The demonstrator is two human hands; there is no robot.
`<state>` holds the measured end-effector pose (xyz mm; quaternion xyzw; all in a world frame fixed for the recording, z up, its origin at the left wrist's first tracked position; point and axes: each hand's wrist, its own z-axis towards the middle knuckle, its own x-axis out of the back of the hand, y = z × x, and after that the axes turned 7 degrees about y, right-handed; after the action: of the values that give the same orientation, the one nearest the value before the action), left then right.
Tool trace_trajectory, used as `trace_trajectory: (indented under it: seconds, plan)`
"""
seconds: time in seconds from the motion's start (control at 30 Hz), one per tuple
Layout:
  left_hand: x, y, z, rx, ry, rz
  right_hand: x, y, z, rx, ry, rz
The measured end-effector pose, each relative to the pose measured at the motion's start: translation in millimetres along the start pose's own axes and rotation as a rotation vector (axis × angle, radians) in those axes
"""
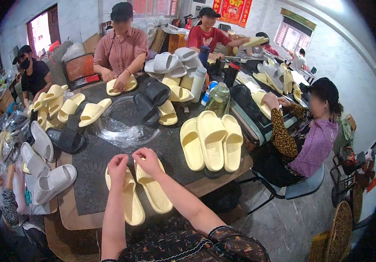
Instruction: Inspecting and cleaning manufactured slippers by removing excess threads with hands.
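A pair of pale yellow slide slippers lies side by side at the table's near edge: the left slipper [133, 204] and the right slipper [159, 197]. Over the left one's strap is my left hand [117, 169], its fingertips pinched together. My right hand [147, 160] pinches in the same way above the right slipper's strap, with the two sets of fingertips close to each other. Whatever thin thing may be between the fingers is too small to see. Just beyond my hands, a heap of clear plastic strips [124, 129] rests on the dark tabletop [87, 187].
Three yellow slippers [212, 146] stand to my right. White slippers [54, 183] and a black slipper [67, 139] are at my left. Farther back are more slippers, a glass jar [218, 99] and a white bottle [198, 83]. Several people work around the table.
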<state>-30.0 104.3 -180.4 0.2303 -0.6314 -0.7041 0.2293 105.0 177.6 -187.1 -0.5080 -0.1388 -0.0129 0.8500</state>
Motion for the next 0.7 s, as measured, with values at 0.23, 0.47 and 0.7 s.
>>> trace_trajectory:
  seconds: [0.23, 0.47, 0.7]
  plan:
    - [-2, 0, -2, -0.001, -0.041, -0.011, 1, -2, 2, 0.034, -0.075, -0.055]
    - [-1, 3, -1, 0.025, 0.016, -0.015, 3, -8, 3, 0.018, -0.078, -0.039]
    - [6, 2, 2, 0.02, 0.061, -0.115, -2, -7, 3, -0.036, -0.06, 0.025]
